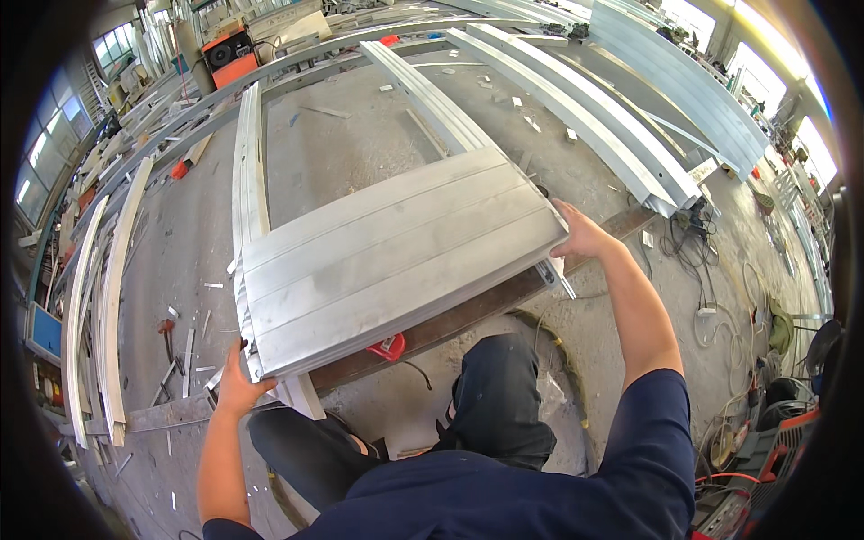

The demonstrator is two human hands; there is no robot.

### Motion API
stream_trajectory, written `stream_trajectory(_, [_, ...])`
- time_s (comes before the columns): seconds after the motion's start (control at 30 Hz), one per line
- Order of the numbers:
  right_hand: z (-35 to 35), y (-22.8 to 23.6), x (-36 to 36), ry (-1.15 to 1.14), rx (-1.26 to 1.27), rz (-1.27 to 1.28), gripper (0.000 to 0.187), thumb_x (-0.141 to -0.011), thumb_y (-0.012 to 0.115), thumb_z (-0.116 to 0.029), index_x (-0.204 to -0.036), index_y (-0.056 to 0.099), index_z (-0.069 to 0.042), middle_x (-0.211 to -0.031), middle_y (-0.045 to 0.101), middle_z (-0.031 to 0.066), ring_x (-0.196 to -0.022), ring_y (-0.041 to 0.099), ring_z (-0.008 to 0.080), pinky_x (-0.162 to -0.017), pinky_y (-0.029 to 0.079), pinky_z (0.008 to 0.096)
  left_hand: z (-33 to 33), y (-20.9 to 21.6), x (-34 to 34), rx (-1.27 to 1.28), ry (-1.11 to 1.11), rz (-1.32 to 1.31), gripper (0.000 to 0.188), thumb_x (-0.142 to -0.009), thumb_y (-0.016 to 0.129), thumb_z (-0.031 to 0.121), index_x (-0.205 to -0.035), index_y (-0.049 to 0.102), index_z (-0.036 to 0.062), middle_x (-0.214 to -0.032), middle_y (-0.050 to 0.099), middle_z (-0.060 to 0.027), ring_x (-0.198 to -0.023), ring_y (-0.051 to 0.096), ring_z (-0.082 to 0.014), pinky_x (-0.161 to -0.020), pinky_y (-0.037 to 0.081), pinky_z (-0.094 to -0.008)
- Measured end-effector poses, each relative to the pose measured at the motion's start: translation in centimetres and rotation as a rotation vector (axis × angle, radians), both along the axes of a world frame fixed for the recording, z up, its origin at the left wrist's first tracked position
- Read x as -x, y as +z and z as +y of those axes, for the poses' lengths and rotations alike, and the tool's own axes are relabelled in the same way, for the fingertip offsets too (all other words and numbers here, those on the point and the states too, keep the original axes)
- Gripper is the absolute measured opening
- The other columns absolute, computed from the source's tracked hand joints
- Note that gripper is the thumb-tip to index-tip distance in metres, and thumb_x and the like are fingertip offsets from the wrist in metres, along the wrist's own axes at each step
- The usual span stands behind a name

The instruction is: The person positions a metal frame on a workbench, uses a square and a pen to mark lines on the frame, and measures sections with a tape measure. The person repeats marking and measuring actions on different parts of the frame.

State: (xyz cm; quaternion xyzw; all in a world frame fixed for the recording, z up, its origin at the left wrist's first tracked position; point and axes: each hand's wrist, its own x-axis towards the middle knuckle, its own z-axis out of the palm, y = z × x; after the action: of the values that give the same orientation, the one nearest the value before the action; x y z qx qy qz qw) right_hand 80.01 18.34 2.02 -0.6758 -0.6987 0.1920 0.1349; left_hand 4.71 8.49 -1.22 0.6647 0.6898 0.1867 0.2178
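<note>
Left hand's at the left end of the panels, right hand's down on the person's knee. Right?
No, the right hand is misplaced: the head view shows it at the right end of the panels. The left hand is at their left end, as you said.

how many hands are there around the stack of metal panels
2: the left hand at the near-left corner of the metal panels, and the right hand at their right end.
</note>
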Motion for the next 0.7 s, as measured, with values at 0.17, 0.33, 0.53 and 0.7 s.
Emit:
stream_trajectory(0.17, [3.2, -0.1, -1.2, 0.111, 0.084, -0.051, 0.119, -0.062, 0.099, -0.024, -0.161, 0.04, 0.0, -0.163, 0.046, 0.0229, -0.151, 0.045, 0.0357, -0.127, 0.035, 0.0415, 0.6, 0.0, -0.2, 0.053, -0.051, 0.085, 0.109, -0.059, 0.1, 0.017, -0.152, 0.047, -0.0038, -0.147, 0.059, -0.0256, -0.138, 0.057, -0.0425, -0.116, 0.047, -0.0465])
stream_trajectory(0.33, [3.4, 0.1, -1.4, 0.087, 0.127, 0.049, 0.103, -0.06, 0.098, -0.016, -0.152, 0.054, 0.001, -0.143, 0.066, 0.0231, -0.135, 0.062, 0.036, -0.115, 0.049, 0.0433, 1.4, 1.7, -1.5, 0.089, -0.086, 0.121, 0.104, -0.065, 0.097, 0.031, -0.151, 0.048, -0.0031, -0.145, 0.06, -0.0263, -0.137, 0.057, -0.0446, -0.114, 0.048, -0.0487])
stream_trajectory(0.53, [0.2, 2.1, 0.3, 0.057, 0.054, 0.018, 0.098, -0.052, 0.093, -0.004, -0.144, 0.06, 0.0, -0.131, 0.071, 0.0178, -0.125, 0.067, 0.0338, -0.11, 0.05, 0.042, -0.2, 2.3, -1.1, 0.034, -0.183, 0.026, 0.093, -0.067, 0.096, 0.028, -0.147, 0.054, 0.003, -0.143, 0.062, -0.0213, -0.134, 0.057, -0.0432, -0.112, 0.048, -0.0479])
stream_trajectory(0.7, [-0.4, 0.8, -0.7, 0.05, 0.036, 0.012, 0.105, -0.056, 0.09, 0.0, -0.154, 0.052, -0.001, -0.144, 0.064, 0.0174, -0.135, 0.061, 0.0313, -0.116, 0.046, 0.0411, -2.1, 2.5, -2.0, 0.031, -0.156, 0.015, 0.09, -0.069, 0.095, 0.025, -0.146, 0.054, 0.0038, -0.144, 0.061, -0.0186, -0.135, 0.057, -0.0398, -0.113, 0.048, -0.0456])
